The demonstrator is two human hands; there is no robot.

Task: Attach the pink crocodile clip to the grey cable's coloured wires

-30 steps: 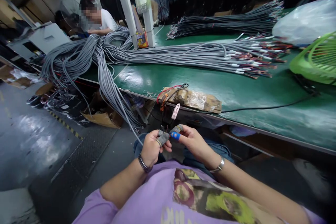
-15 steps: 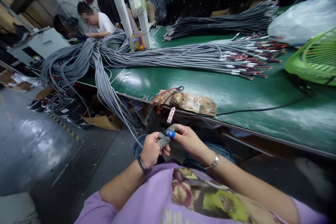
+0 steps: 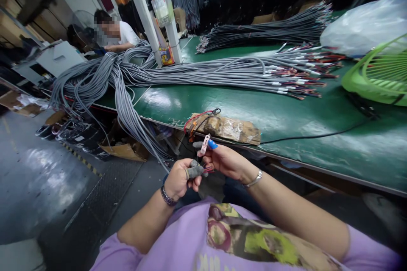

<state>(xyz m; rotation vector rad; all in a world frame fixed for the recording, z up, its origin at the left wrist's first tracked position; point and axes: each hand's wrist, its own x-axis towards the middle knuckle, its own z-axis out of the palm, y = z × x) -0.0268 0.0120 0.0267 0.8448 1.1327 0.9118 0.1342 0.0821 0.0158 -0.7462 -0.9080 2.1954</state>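
Observation:
My left hand (image 3: pixel 179 178) is closed, with grey finger covers, pinching the end of a grey cable (image 3: pixel 149 146) whose thin red wires (image 3: pixel 208 170) stick out towards my right hand. My right hand (image 3: pixel 224 161) sits just right of it, a blue cover on one fingertip, fingers pinched near a small pale tag (image 3: pixel 205 144) that hangs from the bench edge. What the right fingers grip is hard to make out. Both hands are held over my lap in front of the green bench (image 3: pixel 286 114).
A taped brown block (image 3: pixel 229 128) with red and black wires lies at the bench edge. Long bundles of grey cables (image 3: pixel 206 72) cover the bench and spill off its left side. A green fan (image 3: pixel 378 74), a plastic bag (image 3: pixel 365 25) and another seated person (image 3: pixel 116 34) are beyond.
My right hand has lifted and moved up towards the hanging tag, apart from the left hand. The left hand has stayed low, and red wire ends now show between the hands.

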